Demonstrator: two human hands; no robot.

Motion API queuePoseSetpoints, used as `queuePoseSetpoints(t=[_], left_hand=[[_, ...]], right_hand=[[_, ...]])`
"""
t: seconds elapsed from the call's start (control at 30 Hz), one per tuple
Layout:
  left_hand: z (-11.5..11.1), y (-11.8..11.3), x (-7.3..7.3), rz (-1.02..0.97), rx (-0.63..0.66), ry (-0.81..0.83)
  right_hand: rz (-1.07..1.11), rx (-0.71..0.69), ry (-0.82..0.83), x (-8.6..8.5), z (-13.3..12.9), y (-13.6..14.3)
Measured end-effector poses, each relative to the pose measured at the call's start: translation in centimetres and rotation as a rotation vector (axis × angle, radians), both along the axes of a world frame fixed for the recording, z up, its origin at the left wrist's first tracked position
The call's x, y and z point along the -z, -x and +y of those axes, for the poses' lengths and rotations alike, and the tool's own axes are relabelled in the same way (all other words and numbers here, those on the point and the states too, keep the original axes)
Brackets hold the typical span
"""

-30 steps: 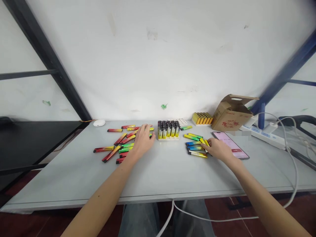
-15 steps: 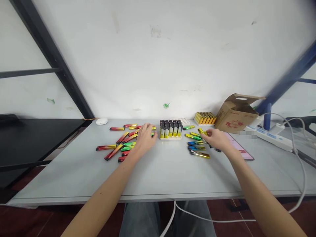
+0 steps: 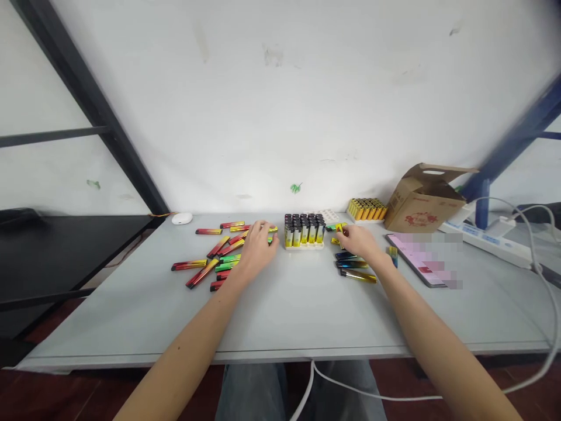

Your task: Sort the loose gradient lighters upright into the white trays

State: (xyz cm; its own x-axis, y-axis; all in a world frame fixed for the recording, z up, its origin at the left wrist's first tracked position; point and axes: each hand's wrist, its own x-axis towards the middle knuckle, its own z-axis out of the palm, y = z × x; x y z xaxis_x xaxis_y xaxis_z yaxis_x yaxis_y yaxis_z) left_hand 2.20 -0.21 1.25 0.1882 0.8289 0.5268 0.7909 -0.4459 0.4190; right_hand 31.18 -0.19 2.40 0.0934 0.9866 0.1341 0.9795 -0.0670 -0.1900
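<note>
Black-topped batteries or lighters with yellow lower parts (image 3: pixel 304 231) stand in rows in a white holder (image 3: pixel 302 247) at the table's middle. Just right of them, my right hand (image 3: pixel 357 241) pinches a yellow sleeve-like piece (image 3: pixel 340 229) above green pieces. Blue pieces (image 3: pixel 352 264) and a yellow one (image 3: pixel 358 276) lie below that hand. My left hand (image 3: pixel 259 245) is left of the holder, fingers bent and slightly apart over green and yellow pieces; whether it grips one is hidden. Red-yellow pieces (image 3: pixel 202 273) lie scattered farther left.
A second block of orange-yellow cylinders (image 3: pixel 367 209) stands at the back right, beside an open cardboard box (image 3: pixel 421 204). A tablet (image 3: pixel 416 258), a power strip (image 3: pixel 486 241) and white cables (image 3: pixel 537 245) are on the right. A white case (image 3: pixel 182 218) lies back left.
My right hand has moved left towards the holder with the yellow piece, uncovering the tablet and a blue-yellow piece beside it. My left hand has barely moved.
</note>
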Motion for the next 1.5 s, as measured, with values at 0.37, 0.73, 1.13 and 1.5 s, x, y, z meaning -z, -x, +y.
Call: queuePoseSetpoints(t=[0.37,0.73,1.13,1.5], left_hand=[[-0.4,0.0,-0.2,0.021,0.076,0.04],[-0.2,0.4,0.1,0.004,0.084,0.039],[-0.3,1.0,0.3,-0.104,0.101,-0.071],[-0.5,0.9,0.1,-0.11,0.112,-0.134]], right_hand=[[0.042,0.064,-0.047,0.3,-0.1,-0.2],[0.172,0.116,-0.08,0.4,-0.1,-1.1],[0.855,0.24,-0.314,0.0,0.3,-2.2],[1.695,0.134,-0.219,0.1,0.2,-2.0]])
